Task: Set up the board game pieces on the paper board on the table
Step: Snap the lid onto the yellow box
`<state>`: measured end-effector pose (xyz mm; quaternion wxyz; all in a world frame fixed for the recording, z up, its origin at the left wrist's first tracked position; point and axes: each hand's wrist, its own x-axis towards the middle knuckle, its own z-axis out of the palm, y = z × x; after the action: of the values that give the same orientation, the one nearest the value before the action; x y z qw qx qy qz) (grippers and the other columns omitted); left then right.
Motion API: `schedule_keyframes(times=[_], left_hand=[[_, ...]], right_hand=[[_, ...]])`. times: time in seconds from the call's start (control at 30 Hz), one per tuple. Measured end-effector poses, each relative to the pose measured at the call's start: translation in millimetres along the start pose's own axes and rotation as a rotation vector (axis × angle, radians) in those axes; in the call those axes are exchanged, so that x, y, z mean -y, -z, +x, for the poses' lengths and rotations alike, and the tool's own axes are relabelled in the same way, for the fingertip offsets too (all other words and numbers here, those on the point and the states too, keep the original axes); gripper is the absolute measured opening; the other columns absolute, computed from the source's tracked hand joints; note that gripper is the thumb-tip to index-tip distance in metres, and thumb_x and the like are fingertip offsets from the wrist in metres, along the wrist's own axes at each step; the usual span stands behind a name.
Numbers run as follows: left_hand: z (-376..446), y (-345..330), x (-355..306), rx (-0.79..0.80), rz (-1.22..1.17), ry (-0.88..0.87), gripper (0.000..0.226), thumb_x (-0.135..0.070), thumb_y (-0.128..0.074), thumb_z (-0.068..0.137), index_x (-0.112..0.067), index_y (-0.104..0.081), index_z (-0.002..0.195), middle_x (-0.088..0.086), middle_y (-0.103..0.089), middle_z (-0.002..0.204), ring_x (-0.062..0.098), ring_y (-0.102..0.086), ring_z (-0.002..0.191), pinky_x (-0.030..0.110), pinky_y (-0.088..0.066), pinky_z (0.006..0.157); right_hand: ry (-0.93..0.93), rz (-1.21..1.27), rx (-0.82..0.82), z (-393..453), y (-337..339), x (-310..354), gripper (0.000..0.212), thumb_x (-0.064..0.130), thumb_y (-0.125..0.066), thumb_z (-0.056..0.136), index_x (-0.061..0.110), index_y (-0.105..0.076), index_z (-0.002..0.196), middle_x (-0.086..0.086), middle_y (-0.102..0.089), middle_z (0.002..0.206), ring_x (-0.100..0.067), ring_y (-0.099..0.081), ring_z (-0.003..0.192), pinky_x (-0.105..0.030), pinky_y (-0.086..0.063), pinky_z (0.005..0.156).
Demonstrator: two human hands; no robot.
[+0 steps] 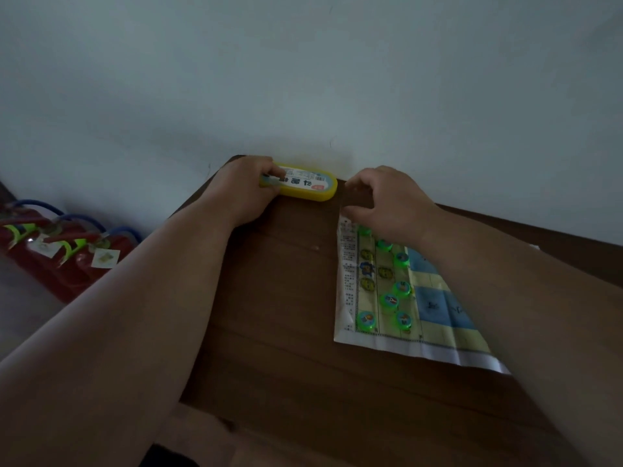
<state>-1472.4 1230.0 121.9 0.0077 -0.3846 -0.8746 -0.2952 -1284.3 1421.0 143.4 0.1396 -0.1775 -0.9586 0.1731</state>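
A paper board (435,332) with yellow and blue squares lies on the right part of the brown table (269,298). Several round green pieces (389,301) stand on its left columns. A yellow oval box (313,188) with a printed white lid sits at the table's far edge by the wall. My left hand (246,190) grips the box's left end, fingers curled over the lid. My right hand (384,200) hovers over the board's far left corner with fingers bent downward; whether it holds a piece is hidden.
A pale wall rises right behind the table. On the floor at the left lie red fire extinguishers (67,254) with blue hoses. The table's left edge runs diagonally under my left forearm.
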Motion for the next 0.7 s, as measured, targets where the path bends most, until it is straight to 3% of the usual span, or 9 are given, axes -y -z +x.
schedule_keyframes(times=[0.2, 0.33, 0.5, 0.7], left_hand=[[-5, 2, -4, -0.019, -0.055, 0.019, 0.033, -0.029, -0.070, 0.098, -0.027, -0.071, 0.131, -0.002, -0.055, 0.157, 0.024, -0.051, 0.142, 0.040, -0.041, 0.117], [-10, 3, -7, -0.051, -0.052, 0.019, 0.031, -0.030, -0.070, 0.097, -0.026, -0.073, 0.128, 0.000, -0.060, 0.151, 0.026, -0.055, 0.137, 0.035, -0.042, 0.110], [-14, 5, -13, -0.080, -0.019, 0.019, 0.033, -0.033, -0.069, 0.097, -0.023, -0.073, 0.129, 0.003, -0.062, 0.149, 0.029, -0.056, 0.136, 0.039, -0.042, 0.112], [-20, 8, -34, -0.137, -0.101, 0.026, 0.037, -0.042, -0.066, 0.098, -0.023, -0.073, 0.128, 0.003, -0.066, 0.142, 0.026, -0.060, 0.132, 0.038, -0.044, 0.110]], right_hand=[[-0.033, 0.020, -0.047, -12, 18, -2, 0.030, 0.027, -0.078, 0.094, 0.022, -0.072, 0.123, 0.005, -0.064, 0.112, -0.010, -0.059, 0.098, -0.023, -0.043, 0.080], [-0.076, 0.049, -0.067, -30, 32, -9, 0.024, 0.024, -0.073, 0.096, 0.023, -0.071, 0.120, 0.007, -0.068, 0.107, -0.008, -0.061, 0.093, -0.011, -0.040, 0.071], [-0.163, 0.117, -0.123, -56, 50, -27, 0.021, 0.026, -0.072, 0.098, 0.024, -0.071, 0.119, 0.009, -0.069, 0.101, -0.001, -0.061, 0.085, -0.014, -0.042, 0.071], [-0.298, 0.250, -0.305, -94, 75, -47, 0.018, 0.028, -0.073, 0.098, 0.023, -0.075, 0.115, 0.013, -0.067, 0.091, 0.000, -0.061, 0.076, -0.019, -0.047, 0.066]])
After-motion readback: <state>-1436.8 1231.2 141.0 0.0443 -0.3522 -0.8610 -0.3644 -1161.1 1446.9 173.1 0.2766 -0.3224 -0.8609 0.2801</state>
